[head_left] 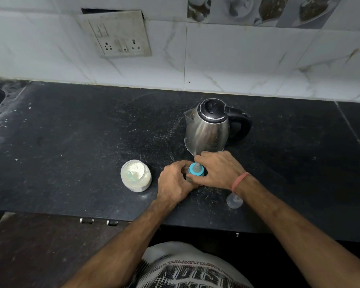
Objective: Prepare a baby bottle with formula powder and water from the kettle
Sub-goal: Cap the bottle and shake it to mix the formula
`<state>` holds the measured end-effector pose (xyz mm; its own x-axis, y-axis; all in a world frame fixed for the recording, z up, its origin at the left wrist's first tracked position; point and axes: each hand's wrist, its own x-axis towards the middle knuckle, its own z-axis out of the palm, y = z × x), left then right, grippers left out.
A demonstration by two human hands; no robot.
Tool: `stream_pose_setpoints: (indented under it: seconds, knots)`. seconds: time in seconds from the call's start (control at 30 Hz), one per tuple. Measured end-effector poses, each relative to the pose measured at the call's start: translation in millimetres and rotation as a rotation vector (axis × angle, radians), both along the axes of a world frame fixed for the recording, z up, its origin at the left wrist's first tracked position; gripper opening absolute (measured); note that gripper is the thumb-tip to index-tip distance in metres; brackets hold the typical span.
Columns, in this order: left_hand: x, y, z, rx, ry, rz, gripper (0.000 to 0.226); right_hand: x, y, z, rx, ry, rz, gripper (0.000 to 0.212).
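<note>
As the bottle stands on the black stone table (71, 132), both hands work it.
Left hand (175, 181): grip closed round the baby bottle's body, steadying it.
Right hand (218, 169): fingers closed on the blue teat-topped screw collar (195, 169), apparently turning it.
Nearby: steel kettle (208, 127) just behind; open clear jar of white formula powder (136, 175) to the left.

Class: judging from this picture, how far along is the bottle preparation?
Done: nothing can be confirmed. In hand: the left hand grips the bottle; the right hand is at its blue ring. The powder jar stands open and the kettle upright, so filling may remain.
</note>
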<state>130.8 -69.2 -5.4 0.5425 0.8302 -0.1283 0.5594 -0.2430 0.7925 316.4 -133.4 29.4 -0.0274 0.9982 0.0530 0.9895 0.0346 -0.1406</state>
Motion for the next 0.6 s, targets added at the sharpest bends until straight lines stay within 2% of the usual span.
stream_pose_setpoints:
  seconds: [0.1, 0.23, 0.37, 0.43, 0.5, 0.6]
  knots:
    - [-0.6, -2.4, -2.3, 0.006, -0.033, 0.023, 0.048, -7.5, 7.3, -6.0, 0.013, 0.01, -0.054, 0.059]
    - [-0.5, -3.6, -7.1, 0.028, -0.051, 0.033, 0.042, -25.2, 0.5, -18.1, 0.05, -0.013, -0.296, 0.057]
    - [-0.8, -1.9, -9.3, 0.008, -0.063, 0.032, 0.04, -36.8, -1.5, -15.0, -0.017, -0.039, -0.407, 0.062]
    - [-1.0, 0.2, -9.5, -0.004, -0.06, 0.02, 0.04, -24.7, -0.7, -10.3, -0.034, -0.052, -0.307, 0.065]
    - [-1.4, 1.8, -10.2, -0.026, -0.058, 0.019, 0.041, -4.3, 2.1, -2.3, -0.053, -0.013, -0.119, 0.066]
    - [-0.4, 2.8, -14.0, -0.046, -0.053, 0.025, 0.042, 12.2, 12.0, 5.6, -0.026, -0.028, 0.103, 0.061]
